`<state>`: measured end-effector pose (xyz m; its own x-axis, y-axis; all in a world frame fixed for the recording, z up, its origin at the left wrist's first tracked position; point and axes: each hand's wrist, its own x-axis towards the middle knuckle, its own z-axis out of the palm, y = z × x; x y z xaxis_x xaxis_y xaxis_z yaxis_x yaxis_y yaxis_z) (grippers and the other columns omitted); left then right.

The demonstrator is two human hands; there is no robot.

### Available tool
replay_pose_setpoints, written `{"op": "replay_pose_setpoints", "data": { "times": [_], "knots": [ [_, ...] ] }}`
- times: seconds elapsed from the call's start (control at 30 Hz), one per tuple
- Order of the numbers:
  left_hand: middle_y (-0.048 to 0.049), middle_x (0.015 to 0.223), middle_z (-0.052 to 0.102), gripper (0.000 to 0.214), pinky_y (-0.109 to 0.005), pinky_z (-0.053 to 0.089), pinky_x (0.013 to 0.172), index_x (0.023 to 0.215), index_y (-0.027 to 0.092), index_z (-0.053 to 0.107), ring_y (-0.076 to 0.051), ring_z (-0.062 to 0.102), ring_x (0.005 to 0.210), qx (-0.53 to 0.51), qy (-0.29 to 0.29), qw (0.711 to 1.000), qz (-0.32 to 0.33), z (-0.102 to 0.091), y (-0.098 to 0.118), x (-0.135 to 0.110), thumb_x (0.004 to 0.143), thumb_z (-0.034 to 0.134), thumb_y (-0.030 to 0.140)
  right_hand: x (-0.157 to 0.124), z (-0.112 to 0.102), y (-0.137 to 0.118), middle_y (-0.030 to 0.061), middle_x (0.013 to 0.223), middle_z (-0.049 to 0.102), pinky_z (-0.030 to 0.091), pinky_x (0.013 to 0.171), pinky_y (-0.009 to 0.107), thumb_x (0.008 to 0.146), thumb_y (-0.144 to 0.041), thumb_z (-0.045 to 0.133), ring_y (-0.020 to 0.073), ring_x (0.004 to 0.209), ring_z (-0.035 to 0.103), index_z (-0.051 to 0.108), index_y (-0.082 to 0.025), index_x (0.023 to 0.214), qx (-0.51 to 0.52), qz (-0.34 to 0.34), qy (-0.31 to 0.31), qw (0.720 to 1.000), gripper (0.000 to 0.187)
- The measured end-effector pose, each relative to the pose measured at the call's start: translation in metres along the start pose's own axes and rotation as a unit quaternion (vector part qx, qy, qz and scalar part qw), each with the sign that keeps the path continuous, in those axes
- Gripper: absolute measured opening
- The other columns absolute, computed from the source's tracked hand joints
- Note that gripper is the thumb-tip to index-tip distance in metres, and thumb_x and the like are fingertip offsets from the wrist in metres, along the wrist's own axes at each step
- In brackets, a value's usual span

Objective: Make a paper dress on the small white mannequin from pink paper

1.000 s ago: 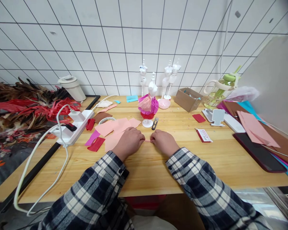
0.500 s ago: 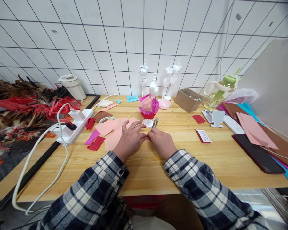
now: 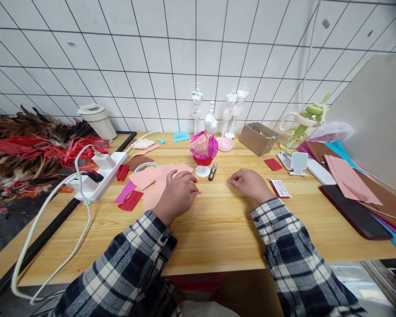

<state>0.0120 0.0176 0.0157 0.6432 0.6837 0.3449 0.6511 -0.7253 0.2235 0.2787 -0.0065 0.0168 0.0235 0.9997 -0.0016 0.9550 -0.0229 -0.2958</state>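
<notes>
My left hand (image 3: 177, 193) rests on the wooden table (image 3: 218, 229) with its fingers curled, its knuckles beside the pale pink paper pieces (image 3: 153, 178). Whatever sits under its fingertips is hidden. My right hand (image 3: 251, 182) lies further right, apart from the left, thumb and fingers pinched together; I cannot make out anything in the pinch. Just beyond the hands stands a small white mannequin (image 3: 204, 147) wearing a pink and red fringed skirt. Small black snips (image 3: 213, 171) lie at its base.
A white power strip (image 3: 97, 176) with a looping cable, red and magenta scraps (image 3: 127, 196) and feathers (image 3: 29, 149) lie left. A cardboard box (image 3: 258, 137), red packet (image 3: 280, 187), phone stand (image 3: 299, 162), dark tablet (image 3: 356, 211) and stacked paper sheets (image 3: 350, 176) lie right. More white mannequins (image 3: 232, 108) stand at the wall.
The hands were together, pinching a small pink strip between them. My right hand has since moved right, away from the left. My left hand has curled its fingers and stayed put.
</notes>
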Motion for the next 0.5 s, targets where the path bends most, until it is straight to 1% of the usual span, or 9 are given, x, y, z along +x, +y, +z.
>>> {"op": "replay_pose_setpoints", "data": {
  "times": [0.07,0.1,0.2,0.27,0.37,0.43,0.5],
  "knots": [
    [-0.0029,0.102,0.068,0.021,-0.054,0.020,0.108,0.075,0.026,0.073,-0.024,0.054,0.110,-0.010,-0.003,1.000,0.001,0.001,0.000,0.000,0.085,0.055,0.025,0.001,0.002,0.007,0.0032,0.090,0.069,0.038,0.069,0.024,0.081,-0.031,0.060,0.0143,0.080,0.061,0.075,-0.023,0.087,0.007,-0.009,-0.041,0.999,0.019],
    [-0.0030,0.101,0.068,0.021,-0.053,0.022,0.107,0.075,0.026,0.073,-0.023,0.054,0.109,-0.016,-0.004,1.000,0.001,0.001,0.000,0.000,0.085,0.055,0.026,0.001,0.003,0.008,0.0030,0.090,0.069,0.038,0.069,0.024,0.079,-0.029,0.061,0.0142,0.080,0.061,0.075,-0.023,0.087,0.008,-0.013,-0.052,0.999,0.017],
    [-0.0041,0.097,0.069,0.022,-0.046,0.033,0.101,0.075,0.023,0.073,-0.022,0.057,0.101,-0.043,-0.001,0.999,-0.004,0.003,-0.001,0.001,0.085,0.056,0.030,0.001,0.007,0.006,0.0030,0.091,0.070,0.038,0.070,0.023,0.076,-0.024,0.062,0.0148,0.082,0.061,0.075,-0.023,0.087,-0.005,-0.011,-0.055,0.998,0.017],
    [-0.0047,0.094,0.069,0.023,-0.042,0.040,0.095,0.073,0.022,0.073,-0.021,0.059,0.095,-0.068,0.005,0.998,-0.014,0.005,-0.001,0.002,0.084,0.057,0.033,0.000,0.007,0.004,0.0032,0.088,0.071,0.037,0.068,0.024,0.075,-0.023,0.062,0.0153,0.081,0.061,0.074,-0.022,0.083,-0.017,-0.008,-0.064,0.998,0.014],
    [-0.0047,0.090,0.070,0.020,-0.038,0.046,0.088,0.071,0.021,0.072,-0.020,0.061,0.090,-0.114,0.011,0.993,-0.034,0.010,-0.002,0.003,0.082,0.059,0.032,-0.002,0.007,0.001,0.0054,0.085,0.069,0.037,0.068,0.025,0.078,-0.019,0.058,0.0162,0.080,0.060,0.071,-0.020,0.077,-0.041,-0.009,-0.078,0.996,0.014],
    [-0.0045,0.088,0.071,0.019,-0.036,0.048,0.086,0.070,0.021,0.071,-0.019,0.062,0.088,-0.151,0.015,0.987,-0.056,0.014,-0.002,0.003,0.080,0.060,0.031,-0.002,0.010,-0.005,0.0087,0.089,0.068,0.039,0.074,0.026,0.080,-0.016,0.053,0.0171,0.084,0.059,0.070,-0.017,0.080,-0.045,-0.017,-0.052,0.997,0.016],
    [-0.0046,0.089,0.071,0.018,-0.034,0.050,0.086,0.068,0.020,0.070,-0.019,0.064,0.087,-0.194,0.028,0.976,-0.089,0.017,0.000,0.004,0.079,0.060,0.030,-0.003,0.015,-0.017,0.0106,0.094,0.066,0.040,0.081,0.027,0.083,-0.016,0.051,0.0176,0.090,0.058,0.068,-0.015,0.085,0.002,-0.040,0.002,0.999,0.017]
  ]
}}
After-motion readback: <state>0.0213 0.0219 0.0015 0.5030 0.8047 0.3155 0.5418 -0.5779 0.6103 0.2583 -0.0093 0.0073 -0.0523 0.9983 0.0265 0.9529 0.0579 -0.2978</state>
